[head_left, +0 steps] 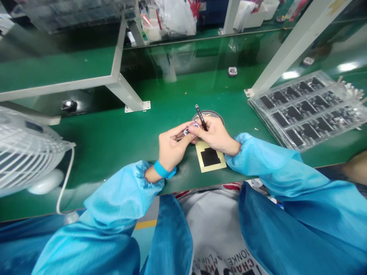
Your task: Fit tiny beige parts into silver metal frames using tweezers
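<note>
My left hand (pixel 172 149), with a blue band at its wrist, pinches a small device (pixel 187 131) with a white face and purplish rim. The fingers of both hands meet on it and cover most of its surface. In my right hand (pixel 216 133) a pair of slim black tweezers (pixel 201 117) with white lettering points up and away; the tips are hidden. The right thumb presses on the device. Beneath the hands lies a cream backing sheet (pixel 204 168) with a black cut-out piece (pixel 210 157). A round dish (pixel 213 113) shows partly behind my right hand.
At the right a clear plastic tray (pixel 282 131) holds rows of black parts. A white fan (pixel 31 149) stands at the left. Metal shelf legs (pixel 129 93) rise from the green bench (pixel 114 141). Another small device (pixel 232 71) sits towards the back.
</note>
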A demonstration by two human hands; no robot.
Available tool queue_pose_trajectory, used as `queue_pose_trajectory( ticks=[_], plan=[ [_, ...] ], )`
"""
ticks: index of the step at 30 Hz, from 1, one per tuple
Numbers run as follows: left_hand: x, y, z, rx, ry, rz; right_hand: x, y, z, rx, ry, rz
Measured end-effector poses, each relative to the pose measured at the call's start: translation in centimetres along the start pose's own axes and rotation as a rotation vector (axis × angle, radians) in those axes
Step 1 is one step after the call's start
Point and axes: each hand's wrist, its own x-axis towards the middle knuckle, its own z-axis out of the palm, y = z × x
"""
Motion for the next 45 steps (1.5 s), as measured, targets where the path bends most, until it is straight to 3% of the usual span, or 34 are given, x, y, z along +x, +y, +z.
queue_pose_trajectory(
  ticks=[6,11,15,20,34,45],
  plan=[
    [0.6,0.0,-0.4,0.027,-0.027,-0.001,0.5,-0.1,-1.4,-0.12,-0.071,-0.048],
    [0.4,0.0,-0.4,0.241,-0.029,0.099,0.1,-1.0,-2.8,-0.291,0.087,-0.274],
    [0.2,0.0,-0.5,0.485,-0.042,0.205,-0.3,-1.1,-3.1,-0.336,-0.043,-0.413],
    [0.2,-0.1,-0.8,0.592,-0.057,0.226,-0.2,-0.2,-3.5,-0.401,-0.145,-0.51],
    [-0.1,0.0,-1.1,0.769,-0.183,0.229,0.3,0.2,-4.4,-0.449,-0.205,-0.52],
    [-0.2,0.1,-1.0,0.748,-0.18,0.293,0.2,-0.1,-4.2,-0.403,-0.182,-0.502]
  ],
)
